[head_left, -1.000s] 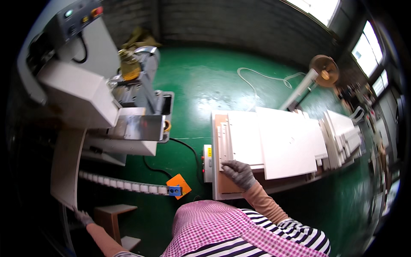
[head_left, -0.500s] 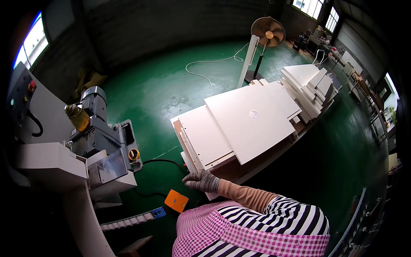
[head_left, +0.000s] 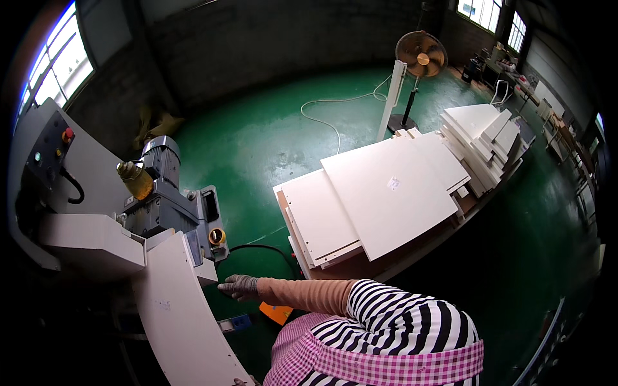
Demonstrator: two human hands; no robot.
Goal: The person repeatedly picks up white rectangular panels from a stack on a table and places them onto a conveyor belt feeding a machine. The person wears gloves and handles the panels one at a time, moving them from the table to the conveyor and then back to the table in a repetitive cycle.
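Observation:
A long white panel (head_left: 181, 315) with small holes along its edge lies at the machine's near side, its far end by the grey motor unit (head_left: 162, 206). My right hand (head_left: 239, 287), in a grey knit glove, reaches left across my body toward the panel's right edge. Its fingers are stretched out with nothing seen in them; whether they touch the edge I cannot tell. At the bottom rim, a small bit of what seems my left hand (head_left: 239, 382) shows by the panel's near corner, its fingers mostly hidden.
Stacked white panels (head_left: 396, 193) stand on a low support to the right. An orange box (head_left: 275, 312) is on the green floor under my right arm. A black cable (head_left: 264, 246) loops behind it. Farther off are a standing fan (head_left: 421, 58) and a control box with a red button (head_left: 67, 135).
My right hand has moved left from the panel stack toward the machine. A white panel now lies along the machine where a roller strip showed before. The view has shifted left.

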